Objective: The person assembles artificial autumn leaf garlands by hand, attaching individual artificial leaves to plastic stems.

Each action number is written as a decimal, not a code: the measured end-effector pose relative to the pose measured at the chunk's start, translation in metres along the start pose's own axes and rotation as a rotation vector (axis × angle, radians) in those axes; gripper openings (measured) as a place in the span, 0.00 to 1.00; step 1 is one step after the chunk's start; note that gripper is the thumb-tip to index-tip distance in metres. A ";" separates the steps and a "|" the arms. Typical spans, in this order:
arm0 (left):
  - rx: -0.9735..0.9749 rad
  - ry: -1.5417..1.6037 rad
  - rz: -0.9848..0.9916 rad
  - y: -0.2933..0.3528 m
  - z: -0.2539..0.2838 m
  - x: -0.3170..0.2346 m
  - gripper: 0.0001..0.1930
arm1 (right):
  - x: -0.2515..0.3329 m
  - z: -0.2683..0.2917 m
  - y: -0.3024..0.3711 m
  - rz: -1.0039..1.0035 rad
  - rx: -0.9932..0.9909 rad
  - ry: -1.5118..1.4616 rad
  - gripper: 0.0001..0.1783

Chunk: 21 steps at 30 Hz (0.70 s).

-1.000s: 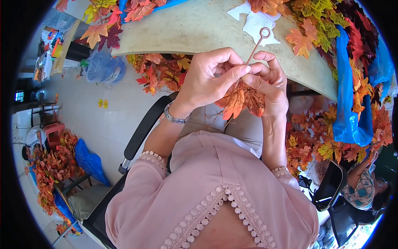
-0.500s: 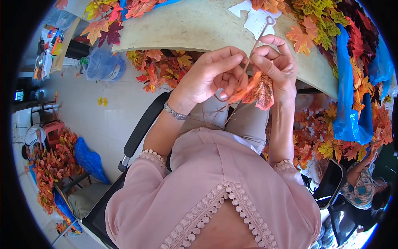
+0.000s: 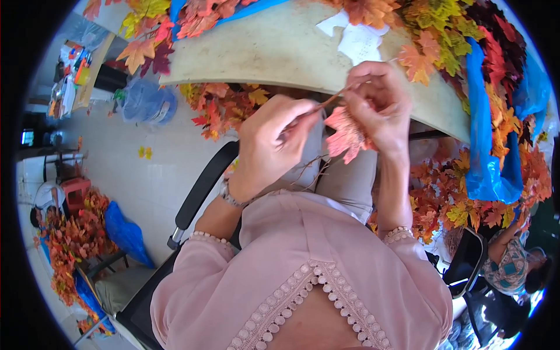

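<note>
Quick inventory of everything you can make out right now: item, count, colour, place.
Table: 1, pale, upper middle
Paper: count unclear, white, on the table
Stem: 1, brown, between left hand and right hand
Leaf: 1 plainly seen, pink-orange, at the right hand
Leaf bunches: uncounted, red, orange, yellow, around the table and far left
Hanging plastic: count unclear, blue, right
Large bottle: 1, translucent blue, left, on the floor
Stool: 1, red, far left
Armrest: 1, black, beside the left forearm
Co-worker: 1 clear, patterned top, lower right
Wristband: 1, silver, left wrist
Blouse: 1, pink, lower middle
Left hand: 1, bare, pinching the stem
Right hand: 1, bare, pinching the stem
</note>
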<state>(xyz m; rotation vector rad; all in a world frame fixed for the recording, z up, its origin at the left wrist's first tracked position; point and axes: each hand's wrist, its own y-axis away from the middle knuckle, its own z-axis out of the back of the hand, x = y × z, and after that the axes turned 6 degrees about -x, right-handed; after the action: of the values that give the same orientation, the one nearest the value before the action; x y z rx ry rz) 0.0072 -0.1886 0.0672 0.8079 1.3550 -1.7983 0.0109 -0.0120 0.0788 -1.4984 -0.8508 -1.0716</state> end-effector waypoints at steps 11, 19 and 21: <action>0.339 0.277 0.606 0.009 0.020 -0.005 0.03 | 0.014 -0.018 -0.001 0.160 0.313 0.312 0.13; 0.282 0.628 0.720 0.004 0.008 0.017 0.05 | -0.013 -0.010 -0.006 -0.013 0.300 0.153 0.15; 0.232 0.616 0.690 0.005 0.005 0.022 0.05 | -0.010 -0.003 -0.009 -0.095 0.224 0.107 0.17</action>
<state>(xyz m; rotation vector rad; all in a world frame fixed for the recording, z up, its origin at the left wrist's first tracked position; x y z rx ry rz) -0.0006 -0.1980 0.0482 1.8057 1.0136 -1.1971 -0.0014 -0.0125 0.0729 -1.2146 -0.9418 -1.0779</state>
